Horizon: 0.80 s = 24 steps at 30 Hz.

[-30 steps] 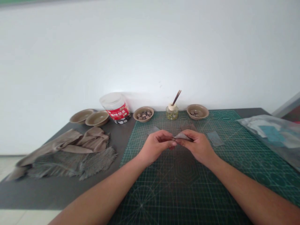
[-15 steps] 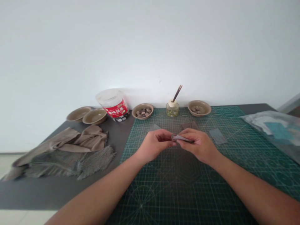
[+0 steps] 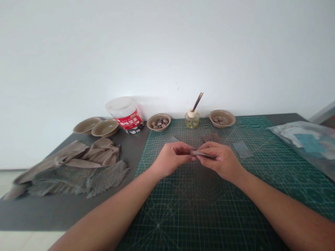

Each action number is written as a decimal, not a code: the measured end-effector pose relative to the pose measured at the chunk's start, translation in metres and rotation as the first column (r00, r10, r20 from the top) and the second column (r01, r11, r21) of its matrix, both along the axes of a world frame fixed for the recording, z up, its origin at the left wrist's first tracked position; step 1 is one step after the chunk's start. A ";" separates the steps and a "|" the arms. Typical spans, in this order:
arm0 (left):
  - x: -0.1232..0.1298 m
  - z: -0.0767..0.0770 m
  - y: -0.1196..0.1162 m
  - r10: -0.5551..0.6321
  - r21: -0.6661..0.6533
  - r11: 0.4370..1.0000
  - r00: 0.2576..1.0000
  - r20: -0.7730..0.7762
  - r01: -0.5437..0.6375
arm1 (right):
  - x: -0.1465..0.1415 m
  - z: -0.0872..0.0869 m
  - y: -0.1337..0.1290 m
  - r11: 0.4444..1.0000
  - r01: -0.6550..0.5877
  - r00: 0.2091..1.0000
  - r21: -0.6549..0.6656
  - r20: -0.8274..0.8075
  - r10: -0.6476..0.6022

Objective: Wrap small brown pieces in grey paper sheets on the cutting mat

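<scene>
Both hands meet above the middle of the green cutting mat (image 3: pixel 180 205). My left hand (image 3: pixel 171 158) pinches the left end of a small, thin grey piece (image 3: pixel 205 154) between thumb and fingers. My right hand (image 3: pixel 222 160) grips the same piece farther along, its fingers hiding much of it. Whether it is a folded sheet or a little pouch I cannot tell. Beyond the hands lie a flat brown piece (image 3: pixel 212 137), a grey see-through rectangle (image 3: pixel 242 149) to the right, and another pale piece (image 3: pixel 173 139) partly behind my left hand.
Along the wall stand a bowl of stones (image 3: pixel 159 122), a reed diffuser (image 3: pixel 192 119), a bowl with a few stones (image 3: pixel 222 119) and a red-labelled plastic tub (image 3: pixel 126 115). Two bowls (image 3: pixel 105 129) and crumpled cloths (image 3: pixel 78 170) are left; a clear bag (image 3: pixel 306 139) is right.
The hands stay nearly in place, still holding the grey piece, whose left end now looks slightly turned. The whole view has shifted a little.
</scene>
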<state>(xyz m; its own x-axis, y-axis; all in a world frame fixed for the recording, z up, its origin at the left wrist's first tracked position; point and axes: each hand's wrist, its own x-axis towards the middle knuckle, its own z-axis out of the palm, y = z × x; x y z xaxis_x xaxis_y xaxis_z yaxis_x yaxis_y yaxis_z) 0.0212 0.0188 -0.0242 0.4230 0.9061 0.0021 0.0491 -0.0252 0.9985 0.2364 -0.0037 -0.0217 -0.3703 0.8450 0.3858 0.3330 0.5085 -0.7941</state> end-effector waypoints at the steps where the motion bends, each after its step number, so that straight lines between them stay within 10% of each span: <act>1: 0.000 0.000 0.000 -0.002 0.002 1.000 1.000 -0.015 0.002 | 0.000 0.000 0.000 1.000 0.017 1.000 0.015 0.005 -0.017; 24: 0.001 -0.001 -0.004 -0.023 -0.031 0.999 0.999 -0.026 0.022 | 0.000 -0.002 -0.002 0.989 0.054 0.997 0.137 0.053 -0.062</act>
